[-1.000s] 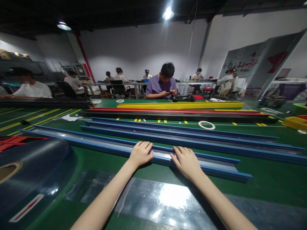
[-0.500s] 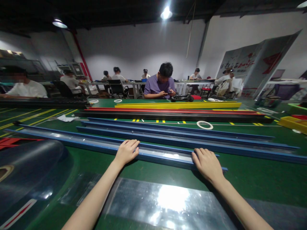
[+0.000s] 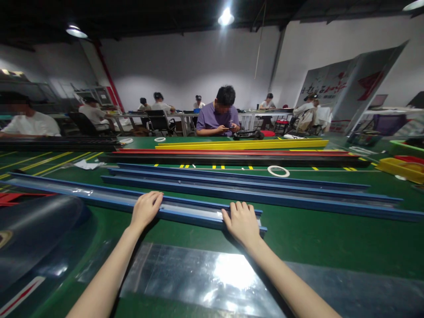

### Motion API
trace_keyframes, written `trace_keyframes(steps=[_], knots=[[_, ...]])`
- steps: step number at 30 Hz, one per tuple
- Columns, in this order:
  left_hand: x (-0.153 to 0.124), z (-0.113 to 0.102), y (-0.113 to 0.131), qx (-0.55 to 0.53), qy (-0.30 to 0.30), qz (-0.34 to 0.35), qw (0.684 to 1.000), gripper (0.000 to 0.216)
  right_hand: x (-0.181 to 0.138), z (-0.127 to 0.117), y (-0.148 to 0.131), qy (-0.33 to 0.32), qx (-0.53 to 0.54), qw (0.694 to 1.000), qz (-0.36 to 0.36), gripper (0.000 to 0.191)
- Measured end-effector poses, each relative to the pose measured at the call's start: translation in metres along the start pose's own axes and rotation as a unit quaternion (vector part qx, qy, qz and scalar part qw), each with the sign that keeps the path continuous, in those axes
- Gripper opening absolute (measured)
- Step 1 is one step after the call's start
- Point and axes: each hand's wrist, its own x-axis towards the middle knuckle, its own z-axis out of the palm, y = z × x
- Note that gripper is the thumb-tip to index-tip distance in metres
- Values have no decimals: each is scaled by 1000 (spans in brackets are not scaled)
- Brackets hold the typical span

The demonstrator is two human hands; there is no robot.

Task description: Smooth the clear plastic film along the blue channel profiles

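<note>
A long blue channel (image 3: 192,218) lies lengthwise across the green table, with a pale, shiny strip in its groove. My left hand (image 3: 145,210) is closed over it left of centre, fingers hooked on the far wall. Close to the channel's right end, my right hand (image 3: 243,223) grips it with the fingers over the far edge and the thumb toward the groove. Just behind lie more blue channels (image 3: 251,194), side by side. A clear plastic sheet (image 3: 175,269) rests flat on the table beneath my forearms.
A large clear plastic roll (image 3: 49,221) sits at the left front. Farther back are black and red profiles (image 3: 238,157), yellow profiles (image 3: 241,144) and a white tape ring (image 3: 278,171). A yellow bin (image 3: 399,170) stands at right. Across the table sits a person in purple (image 3: 215,117).
Both hands have moved left together with the blue channel, and its right end now lies farther left. The camera view has shifted slightly.
</note>
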Motion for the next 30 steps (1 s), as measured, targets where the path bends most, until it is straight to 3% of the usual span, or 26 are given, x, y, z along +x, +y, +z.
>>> trace_keyframes(steps=[5, 10, 14, 18, 20, 22, 27, 30], knots=[[-3, -1, 21, -16, -13, 38, 999, 35, 3, 0, -3, -19, 26, 999, -11, 41], [2, -13, 73, -73, -56, 136, 986, 31, -3, -9, 15, -24, 135, 987, -87, 37], [8, -38, 120, -91, -182, 187, 961, 36, -16, -32, 30, -4, 226, 965, -136, 32], [2, -56, 150, -137, -362, 192, 902, 27, -40, -56, 38, -72, 269, 950, -143, 26], [-5, -57, 156, -134, -419, 207, 874, 21, -54, -60, 40, -129, 245, 952, -128, 25], [-13, -56, 157, -105, -441, 222, 863, 34, -65, -59, 42, -170, 192, 956, -140, 23], [-31, -54, 156, -31, -435, 230, 870, 52, -75, -50, 50, -207, 138, 958, -143, 25], [-37, -57, 157, -5, -446, 219, 868, 58, -78, -48, 55, -210, 122, 962, -122, 39]])
